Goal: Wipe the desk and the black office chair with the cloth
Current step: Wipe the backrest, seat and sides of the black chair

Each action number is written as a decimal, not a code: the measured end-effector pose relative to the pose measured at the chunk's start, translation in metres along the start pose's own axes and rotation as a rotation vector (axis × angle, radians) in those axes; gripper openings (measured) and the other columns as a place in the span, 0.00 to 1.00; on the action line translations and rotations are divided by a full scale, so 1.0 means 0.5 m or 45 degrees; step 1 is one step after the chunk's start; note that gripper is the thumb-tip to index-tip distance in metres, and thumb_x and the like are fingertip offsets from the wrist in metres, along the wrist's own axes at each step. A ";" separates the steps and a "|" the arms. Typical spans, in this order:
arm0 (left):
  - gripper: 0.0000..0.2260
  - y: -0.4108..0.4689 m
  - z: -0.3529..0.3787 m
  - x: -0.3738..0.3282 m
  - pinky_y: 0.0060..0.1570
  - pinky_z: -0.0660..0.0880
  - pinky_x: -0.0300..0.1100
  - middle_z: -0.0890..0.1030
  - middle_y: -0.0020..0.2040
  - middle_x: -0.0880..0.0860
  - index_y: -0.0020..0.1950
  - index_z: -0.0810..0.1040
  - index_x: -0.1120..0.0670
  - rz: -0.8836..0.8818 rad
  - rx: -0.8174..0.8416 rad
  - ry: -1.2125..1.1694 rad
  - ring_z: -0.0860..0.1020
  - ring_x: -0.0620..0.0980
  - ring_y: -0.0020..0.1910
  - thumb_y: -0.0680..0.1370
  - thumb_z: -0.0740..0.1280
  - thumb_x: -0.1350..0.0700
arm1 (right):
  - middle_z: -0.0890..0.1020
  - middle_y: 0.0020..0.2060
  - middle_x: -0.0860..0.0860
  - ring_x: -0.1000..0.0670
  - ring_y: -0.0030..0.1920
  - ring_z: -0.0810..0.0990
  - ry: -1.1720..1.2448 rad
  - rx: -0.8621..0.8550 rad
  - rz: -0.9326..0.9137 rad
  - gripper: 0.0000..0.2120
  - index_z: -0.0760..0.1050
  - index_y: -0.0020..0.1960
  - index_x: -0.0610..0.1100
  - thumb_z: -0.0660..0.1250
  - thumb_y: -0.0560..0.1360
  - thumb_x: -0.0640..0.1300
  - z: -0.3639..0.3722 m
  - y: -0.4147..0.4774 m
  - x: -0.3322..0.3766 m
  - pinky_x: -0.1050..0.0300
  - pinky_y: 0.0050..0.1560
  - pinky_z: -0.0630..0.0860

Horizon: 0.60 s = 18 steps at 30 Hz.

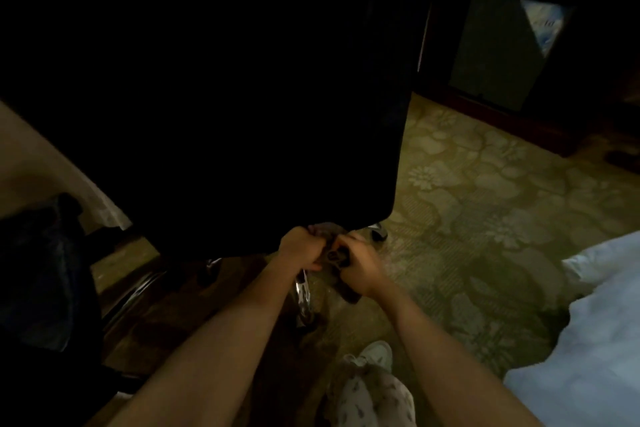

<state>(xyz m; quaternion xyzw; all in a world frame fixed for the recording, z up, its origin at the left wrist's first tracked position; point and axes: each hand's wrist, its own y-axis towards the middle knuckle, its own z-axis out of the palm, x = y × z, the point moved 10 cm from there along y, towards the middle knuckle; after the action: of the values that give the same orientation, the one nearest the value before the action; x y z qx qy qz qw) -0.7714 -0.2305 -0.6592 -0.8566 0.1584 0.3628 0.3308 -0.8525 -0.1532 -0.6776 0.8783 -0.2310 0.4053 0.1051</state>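
- Both my hands are clamped on the cloth (334, 255). My left hand (300, 248) curls round its upper end and my right hand (360, 270) pinches the part just below. A dark tail of it hangs down past my right wrist.
- The cloth sits right at the lower edge of the black office chair (242, 114), whose back fills the view above and ahead of my grip. The surface to wipe therefore lies up and away from both hands. Its long axis runs from my knuckles towards the top of the view.
- My left hand is the nearer to the chair and looks to be touching its edge. The right is just beside it, a little lower and clear of the chair. I judge an upward stroke would lead with the left, or with both hands pressing together.
- The chrome base (304, 291) shows under my hands, and one caster (378, 232) peeps out onto the patterned carpet (485, 201).
- The chair is so dark that I can make out no seam, armrest or seat.
- I cannot tell how the cloth is folded.
- I cannot pick out the desk with any certainty.
- The white bedding (588, 322) on my right is cut off by the frame.
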 end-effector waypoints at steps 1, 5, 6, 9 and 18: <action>0.10 -0.016 -0.005 -0.028 0.50 0.79 0.50 0.80 0.54 0.65 0.57 0.76 0.64 0.052 -0.018 0.014 0.80 0.61 0.51 0.79 0.62 0.59 | 0.74 0.52 0.44 0.43 0.52 0.76 -0.009 -0.033 -0.009 0.13 0.76 0.53 0.38 0.65 0.69 0.39 -0.026 -0.004 0.014 0.59 0.46 0.67; 0.12 -0.093 -0.039 -0.118 0.47 0.78 0.46 0.79 0.56 0.64 0.59 0.75 0.64 0.195 -0.093 0.003 0.80 0.61 0.52 0.80 0.62 0.58 | 0.71 0.56 0.44 0.44 0.54 0.73 -0.168 -0.103 -0.104 0.18 0.72 0.60 0.39 0.66 0.71 0.35 -0.114 -0.026 0.093 0.59 0.46 0.67; 0.12 -0.113 -0.049 -0.135 0.48 0.78 0.46 0.79 0.57 0.63 0.59 0.75 0.63 0.221 -0.104 -0.018 0.80 0.60 0.53 0.80 0.62 0.58 | 0.70 0.58 0.44 0.44 0.56 0.73 -0.222 -0.115 -0.098 0.21 0.70 0.63 0.40 0.66 0.71 0.34 -0.133 -0.034 0.111 0.58 0.49 0.69; 0.11 -0.166 -0.079 -0.172 0.50 0.79 0.48 0.79 0.56 0.62 0.58 0.75 0.63 0.251 -0.175 -0.049 0.80 0.59 0.54 0.79 0.63 0.58 | 0.69 0.58 0.45 0.44 0.56 0.72 -0.357 -0.151 -0.139 0.21 0.69 0.64 0.43 0.67 0.71 0.37 -0.177 -0.061 0.167 0.52 0.51 0.72; 0.12 -0.363 -0.177 -0.277 0.49 0.79 0.52 0.79 0.55 0.64 0.58 0.76 0.64 0.401 -0.245 -0.183 0.79 0.61 0.53 0.77 0.65 0.61 | 0.68 0.61 0.44 0.39 0.59 0.70 -0.623 -0.263 -0.335 0.25 0.67 0.67 0.46 0.69 0.72 0.46 -0.297 -0.158 0.353 0.47 0.51 0.73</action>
<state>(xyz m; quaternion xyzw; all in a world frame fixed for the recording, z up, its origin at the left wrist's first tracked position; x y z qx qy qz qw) -0.7281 -0.1536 -0.4306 -0.8208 0.2310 0.4837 0.1973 -0.8126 -0.0859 -0.4466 0.9569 -0.1737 0.1388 0.1869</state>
